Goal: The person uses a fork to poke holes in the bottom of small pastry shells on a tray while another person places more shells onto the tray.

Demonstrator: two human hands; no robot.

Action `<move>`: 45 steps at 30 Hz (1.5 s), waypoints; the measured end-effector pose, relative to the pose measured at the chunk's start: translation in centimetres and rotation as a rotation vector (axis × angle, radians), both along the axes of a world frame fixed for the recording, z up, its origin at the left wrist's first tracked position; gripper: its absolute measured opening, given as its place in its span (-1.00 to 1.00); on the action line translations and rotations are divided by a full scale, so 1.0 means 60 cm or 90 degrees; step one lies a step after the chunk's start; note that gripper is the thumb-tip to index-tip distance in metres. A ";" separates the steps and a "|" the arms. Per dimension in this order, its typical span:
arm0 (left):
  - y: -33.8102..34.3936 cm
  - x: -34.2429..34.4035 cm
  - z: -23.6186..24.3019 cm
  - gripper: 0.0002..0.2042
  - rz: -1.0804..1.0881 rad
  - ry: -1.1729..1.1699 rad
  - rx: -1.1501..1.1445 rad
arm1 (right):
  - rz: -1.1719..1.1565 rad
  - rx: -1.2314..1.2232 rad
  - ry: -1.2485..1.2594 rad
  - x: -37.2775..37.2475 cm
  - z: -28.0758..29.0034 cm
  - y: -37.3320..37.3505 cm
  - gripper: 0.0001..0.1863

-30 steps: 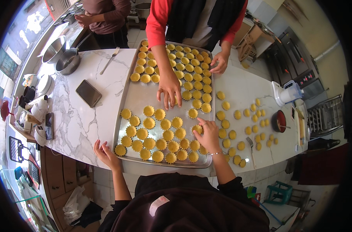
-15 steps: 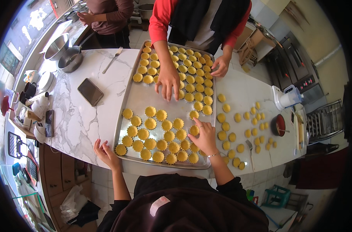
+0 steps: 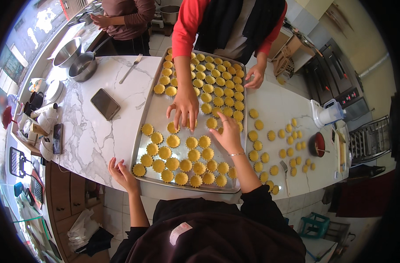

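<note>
A large metal baking tray [image 3: 140, 127] on the table holds rows of yellow fluted tart shells [image 3: 173, 141]. My right hand [image 3: 230, 136] is over its right side, thumb and fingers apart beside a tart shell [image 3: 211, 123]. Whether the fingertips touch that shell is unclear. Near the tray's front left corner, my left hand [image 3: 122, 176] is held with its fingers loosely spread and nothing in it. From across the table, a co-worker's hand [image 3: 185, 107] reaches down to shells in the tray's middle, partly covering one. That person's other hand [image 3: 255, 75] hangs by the tray's far right edge.
More small yellow pieces [image 3: 271, 135] lie on the marble table [image 3: 121, 144] to the right, with a fork [image 3: 285, 175] and a dark bowl [image 3: 316, 143]. At left are a phone [image 3: 105, 104], another fork [image 3: 131, 69] and a saucepan [image 3: 82, 67]. Another person stands behind.
My right hand has moved farther up the tray, and a shell now lies left of its fingers. The co-worker's hand has come nearer, over the middle shells. My left hand has barely moved.
</note>
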State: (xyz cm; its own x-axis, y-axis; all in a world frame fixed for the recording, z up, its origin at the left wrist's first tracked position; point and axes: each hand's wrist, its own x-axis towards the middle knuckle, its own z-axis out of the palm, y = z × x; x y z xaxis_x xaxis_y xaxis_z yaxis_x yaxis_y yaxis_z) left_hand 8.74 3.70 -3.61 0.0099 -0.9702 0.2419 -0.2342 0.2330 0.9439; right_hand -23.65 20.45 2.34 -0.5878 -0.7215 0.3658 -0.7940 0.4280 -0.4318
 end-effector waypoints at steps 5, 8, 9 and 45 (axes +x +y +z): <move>0.003 -0.002 0.010 -0.70 -0.002 -0.010 0.001 | -0.065 0.197 -0.054 0.019 0.045 0.121 -0.36; 0.001 0.001 0.006 -0.70 -0.015 -0.028 -0.005 | -0.070 0.347 -0.079 0.043 0.066 0.161 -0.36; 0.000 0.002 0.003 -0.70 -0.014 -0.023 -0.006 | -0.073 0.349 -0.081 0.045 0.062 0.167 -0.36; -0.003 0.007 -0.012 -0.71 0.033 -0.004 -0.019 | -0.189 0.253 -0.142 -0.227 0.005 0.134 -0.14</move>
